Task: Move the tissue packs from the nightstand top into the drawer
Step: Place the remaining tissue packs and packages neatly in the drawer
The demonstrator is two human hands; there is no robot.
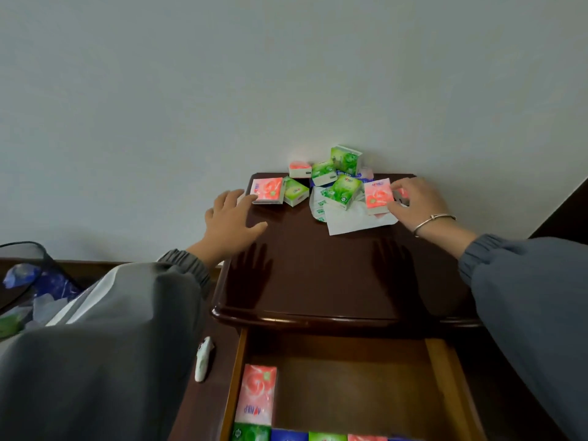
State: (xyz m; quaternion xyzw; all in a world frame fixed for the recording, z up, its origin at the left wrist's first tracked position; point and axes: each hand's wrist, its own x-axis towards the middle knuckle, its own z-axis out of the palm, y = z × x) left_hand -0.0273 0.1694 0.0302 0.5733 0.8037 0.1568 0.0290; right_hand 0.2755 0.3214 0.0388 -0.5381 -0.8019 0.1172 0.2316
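Note:
Several pink and green tissue packs are heaped at the back of the dark wooden nightstand top (pixel 318 275), against the wall. My right hand (pixel 416 202) pinches a pink pack (pixel 378 196) at the right of the heap. My left hand (pixel 230 219) hovers with fingers spread, its fingertips at the edge of another pink pack (pixel 268 190) on the left. Green packs (pixel 345 189) lie between them. The drawer (pixel 439 377) below is pulled out and holds a pink pack (pixel 257 396) at its left, with more packs along the bottom edge.
A torn white plastic wrapper (pixel 353 219) lies under the heap. A small white object (pixel 203 358) sits on the dark surface left of the drawer. A black mesh bin (pixel 28 275) with wrappers stands at far left. The pale wall rises behind the nightstand.

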